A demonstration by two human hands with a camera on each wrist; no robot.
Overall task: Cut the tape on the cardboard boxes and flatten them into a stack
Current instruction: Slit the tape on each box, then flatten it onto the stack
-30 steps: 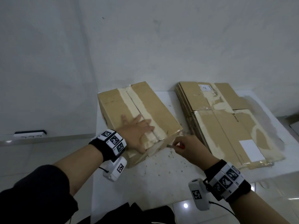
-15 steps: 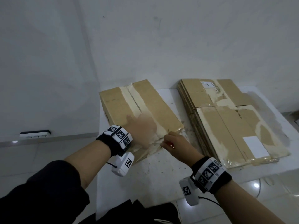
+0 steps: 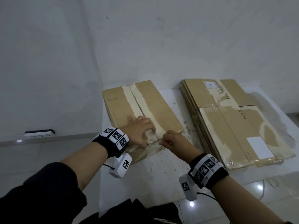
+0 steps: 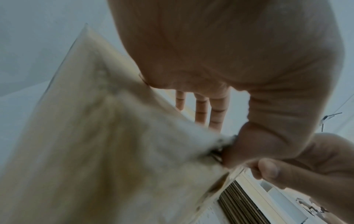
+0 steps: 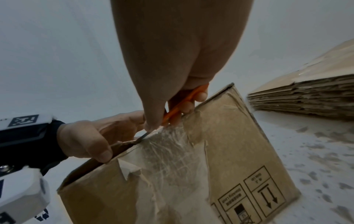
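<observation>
A taped cardboard box [image 3: 145, 110] lies on the white table [image 3: 153, 175], its centre seam covered by pale tape [image 3: 139, 101]. My left hand [image 3: 140, 131] holds the box's near end, fingers laid on top and thumb [image 5: 101, 154] hooked over the end edge. My right hand [image 3: 173, 143] grips an orange-handled cutter [image 5: 184, 104]. Its blade [image 5: 142, 137] sits in the crumpled clear tape [image 5: 168, 148] at the top edge of the box's near face. To the right lies a stack of flattened boxes [image 3: 234, 123].
A white wall stands close behind the table. Cardboard crumbs dot the tabletop between the box and the stack. Black fabric [image 3: 137, 210] hangs at the table's near edge. A power strip [image 3: 39, 133] lies low on the left beside the table.
My left hand slid from flat on the box top back to the near edge. My right hand brought the cutter leftward until its blade met the tape at that edge.
</observation>
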